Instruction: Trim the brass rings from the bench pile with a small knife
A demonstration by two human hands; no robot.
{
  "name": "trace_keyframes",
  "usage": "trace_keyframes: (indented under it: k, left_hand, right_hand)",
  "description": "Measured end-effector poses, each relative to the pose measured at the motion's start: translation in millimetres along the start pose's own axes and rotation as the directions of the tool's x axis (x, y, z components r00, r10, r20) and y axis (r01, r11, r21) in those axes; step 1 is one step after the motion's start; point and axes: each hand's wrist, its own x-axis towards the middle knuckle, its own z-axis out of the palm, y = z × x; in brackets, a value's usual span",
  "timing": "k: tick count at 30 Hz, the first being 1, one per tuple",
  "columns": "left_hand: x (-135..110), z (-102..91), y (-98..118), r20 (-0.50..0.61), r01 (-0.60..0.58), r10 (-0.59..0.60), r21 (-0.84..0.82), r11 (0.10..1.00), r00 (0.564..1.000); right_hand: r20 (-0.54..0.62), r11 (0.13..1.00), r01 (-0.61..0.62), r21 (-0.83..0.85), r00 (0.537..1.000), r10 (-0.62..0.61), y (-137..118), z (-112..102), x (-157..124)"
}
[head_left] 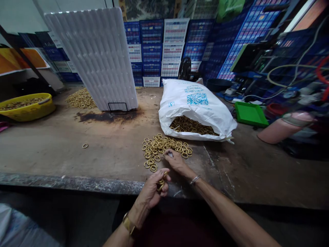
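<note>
Several brass rings (161, 183) are gathered in my left hand (151, 188), its fingers curled around them at the table's front edge. My right hand (176, 161) reaches to the near side of a loose pile of brass rings (164, 144), fingers bent together. Something small and whitish shows near its fingertips; what they grip I cannot make out. Just behind the pile lies a white woven sack (190, 99), its torn mouth facing me and more rings inside. One single ring (85, 145) rests apart on the left of the table.
A ridged white panel (95, 58) stands in a black wire holder, with a heap of rings (81, 98) beside it. At far left is a yellow basin (28, 111) of rings. A green tray (250, 114) and pink bottle (285, 127) are right. Stacked crates (151, 51) line the back.
</note>
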Motion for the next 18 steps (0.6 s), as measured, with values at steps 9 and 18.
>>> trace_keyframes:
  k: [9, 18]
  left_hand:
    - [0.2, -0.3, -0.5, -0.003, 0.086, -0.09, -0.256, 0.963, 0.996]
    - [-0.2, 3.3, -7.3, -0.164, -0.052, 0.056, 0.024, 0.998, 0.985]
  right_hand:
    - [0.106, 0.786, -0.286, 0.548, 0.956, 0.275, -3.3, -19.6, -53.4]
    - [0.301, 0.591, -0.379, 0.712, 0.925, 0.23, -10.9, -20.5, -74.8]
